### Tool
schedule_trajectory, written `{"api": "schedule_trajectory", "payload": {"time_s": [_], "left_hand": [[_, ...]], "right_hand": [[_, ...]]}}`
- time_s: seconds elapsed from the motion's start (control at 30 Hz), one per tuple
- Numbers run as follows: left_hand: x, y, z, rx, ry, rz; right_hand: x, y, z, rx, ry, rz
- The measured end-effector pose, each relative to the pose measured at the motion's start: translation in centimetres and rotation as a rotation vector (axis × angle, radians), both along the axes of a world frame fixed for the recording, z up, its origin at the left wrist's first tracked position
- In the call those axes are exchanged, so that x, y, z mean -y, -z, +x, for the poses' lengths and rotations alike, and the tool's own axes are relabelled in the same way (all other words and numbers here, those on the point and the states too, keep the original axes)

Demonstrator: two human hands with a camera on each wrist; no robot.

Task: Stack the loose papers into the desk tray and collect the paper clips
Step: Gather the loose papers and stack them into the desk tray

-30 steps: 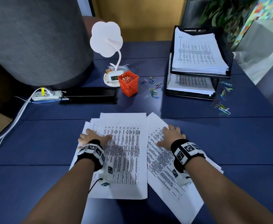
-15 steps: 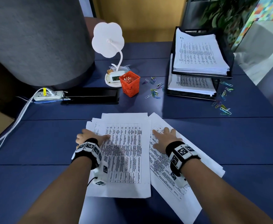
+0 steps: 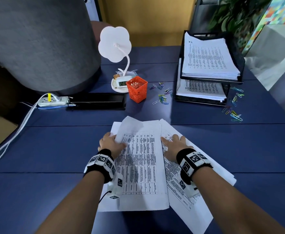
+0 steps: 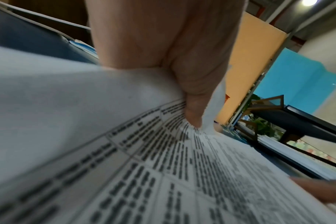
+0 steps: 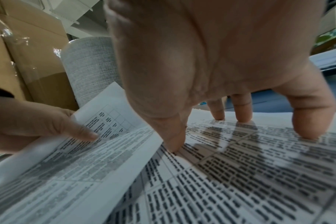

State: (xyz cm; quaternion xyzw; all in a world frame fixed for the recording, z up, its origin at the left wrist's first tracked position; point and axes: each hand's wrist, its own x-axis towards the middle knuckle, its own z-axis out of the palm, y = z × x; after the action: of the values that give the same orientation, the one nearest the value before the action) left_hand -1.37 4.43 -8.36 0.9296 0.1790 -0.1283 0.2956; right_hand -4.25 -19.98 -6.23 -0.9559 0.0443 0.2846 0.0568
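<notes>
Loose printed papers lie in two piles at the near middle of the blue desk. My left hand (image 3: 112, 142) pinches the left edge of the left pile (image 3: 141, 164), thumb on top, and its far left corner curls up off the desk. The thumb (image 4: 194, 109) presses the printed sheet (image 4: 163, 174). My right hand (image 3: 173, 146) rests with spread straight fingers on the tilted right pile (image 3: 194, 188); its fingertips (image 5: 305, 128) press the print (image 5: 240, 174). The two-tier black desk tray (image 3: 239, 65) at the far right holds paper stacks. Coloured paper clips lie left (image 3: 163, 95) and right (image 3: 234, 108) of it.
An orange mesh cup (image 3: 136, 89) stands near the left clips. Behind it are a white flower-shaped lamp (image 3: 115, 48) with a small clock. A black flat box (image 3: 96, 101), a power strip (image 3: 54, 100) with cables and a big grey cylinder (image 3: 37, 39) fill the far left.
My left hand has gone from lying flat on the left pile to pinching its left edge and lifting the far corner. My right hand slid a little toward the piles' seam.
</notes>
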Motion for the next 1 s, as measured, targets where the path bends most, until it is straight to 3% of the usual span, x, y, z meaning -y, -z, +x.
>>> {"api": "schedule_trajectory", "payload": {"time_s": [0.13, 0.23, 0.37, 0.5, 0.6, 0.67, 0.77, 0.87, 1.0], "left_hand": [[0.3, 0.5, -0.1, -0.072, 0.125, 0.173], [-0.2, 0.2, 0.3, -0.089, 0.161, 0.182], [-0.9, -0.5, 0.8, -0.056, 0.075, 0.021], [-1.5, -1.1, 0.4, -0.006, -0.169, -0.238], [-1.4, -1.1, 0.4, -0.046, -0.101, -0.204], [-1.1, -1.4, 0.4, 0.014, -0.093, -0.318], [-0.7, -3.4, 0.6, 0.153, -0.128, -0.548], [-0.1, -6.0, 0.9, 0.244, -0.14, -0.799], [1.4, -9.1, 1.5, 0.403, -0.149, -1.123]], "right_hand": [[0.1, 0.0, -0.3, 0.014, -0.009, 0.015], [0.1, -0.1, -0.3, 0.006, -0.015, 0.008], [0.2, -0.1, -0.3, 0.001, -0.02, -0.002], [0.3, 0.3, -0.2, 0.011, -0.028, -0.009], [0.4, 0.4, -0.1, -0.013, -0.027, 0.003], [0.6, 0.2, 0.2, -0.012, 0.011, 0.055], [1.0, -0.6, 1.0, 0.097, 0.211, 0.287], [1.2, -1.2, 1.6, 0.222, 0.567, 0.827], [0.9, -2.3, 1.7, 0.336, 0.694, 1.19]]}}
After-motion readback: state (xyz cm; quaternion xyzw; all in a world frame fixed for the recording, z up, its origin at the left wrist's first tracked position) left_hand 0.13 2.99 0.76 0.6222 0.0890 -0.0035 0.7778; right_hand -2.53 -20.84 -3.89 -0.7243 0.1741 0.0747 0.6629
